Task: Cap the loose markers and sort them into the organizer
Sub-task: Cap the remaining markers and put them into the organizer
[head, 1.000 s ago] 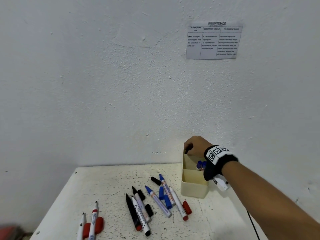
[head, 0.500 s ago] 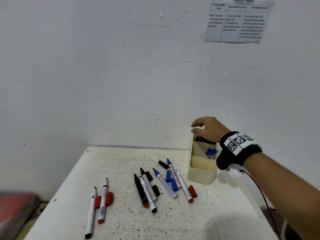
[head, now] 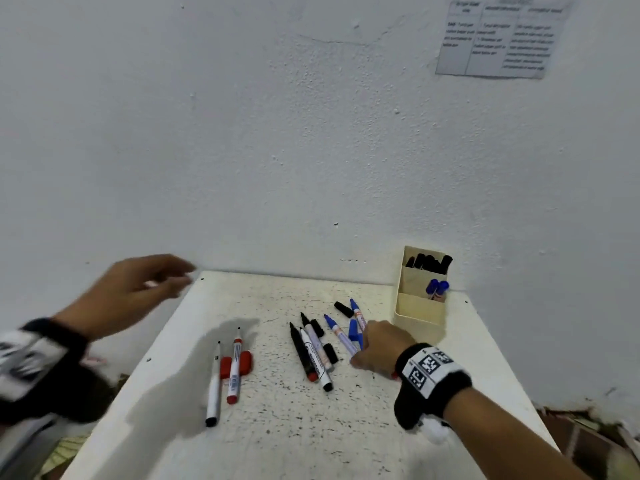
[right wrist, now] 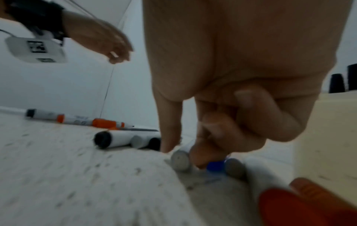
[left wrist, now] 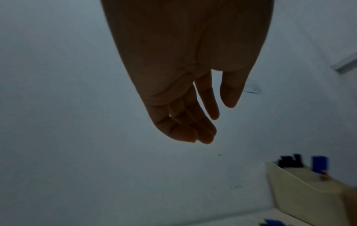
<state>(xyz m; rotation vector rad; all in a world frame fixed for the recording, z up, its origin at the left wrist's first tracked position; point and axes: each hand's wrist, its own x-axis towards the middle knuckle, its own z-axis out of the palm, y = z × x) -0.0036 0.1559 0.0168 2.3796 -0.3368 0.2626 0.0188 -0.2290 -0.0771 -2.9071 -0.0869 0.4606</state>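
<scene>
Here the right hand [head: 379, 348] is down on the table [head: 277, 420] among the loose markers, at about four o'clock from the table's middle, fingers curled onto the rear end of an uncapped blue marker [head: 341, 336]; the right wrist view shows fingertips [right wrist: 201, 156] pressing beside its white barrel and against a blue cap [right wrist: 215, 165], though blur makes it impossible to tell whether the pinch has closed on either. The left hand [head: 138, 292] hovers at about ten o'clock, off the table's far left corner, fingers loose and spread, holding nothing. The organizer [head: 420, 313] stands at two o'clock against the wall, with black-capped markers [head: 431, 263] in its rear compartment and blue-capped markers [head: 438, 287] in the middle one. To do this step well, I judge the right hand should settle on one item only, the barrel, gripped near its middle so the neighbouring blue markers do not roll, then lift it clear. The left hand would best come in to take a blue cap, matching colour to tip, and press it on straight until seated. The capped marker then belongs with the other blue ones.
</scene>
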